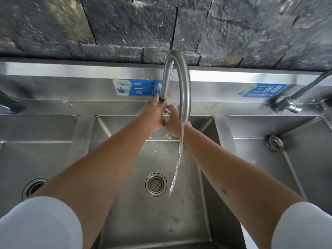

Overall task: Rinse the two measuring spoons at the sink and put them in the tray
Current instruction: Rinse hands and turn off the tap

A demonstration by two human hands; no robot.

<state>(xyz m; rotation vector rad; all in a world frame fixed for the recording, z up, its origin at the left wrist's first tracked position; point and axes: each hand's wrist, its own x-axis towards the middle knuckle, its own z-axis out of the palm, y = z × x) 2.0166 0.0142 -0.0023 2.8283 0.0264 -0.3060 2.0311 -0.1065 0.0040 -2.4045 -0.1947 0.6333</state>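
Both of my arms reach over the middle basin [125, 203] to the foot of the curved steel faucet [179, 72]. My left hand [152, 116] has its fingers closed around the lower end of the faucet pipe. My right hand [173, 123] lies against it, fingers at a small metal part [167, 111] between the two hands. I cannot tell whether that part is a tap handle or a spoon. No measuring spoon shows clearly and no tray is in view. A stream of water [177, 159] runs from the spout past my right wrist into the basin.
This is a steel sink with three basins: a left basin [36, 159], the middle one with a round drain [156, 184], and a right basin [269, 159]. A second tap [294, 97] juts in at the right. Blue labels and a dark stone wall are behind.
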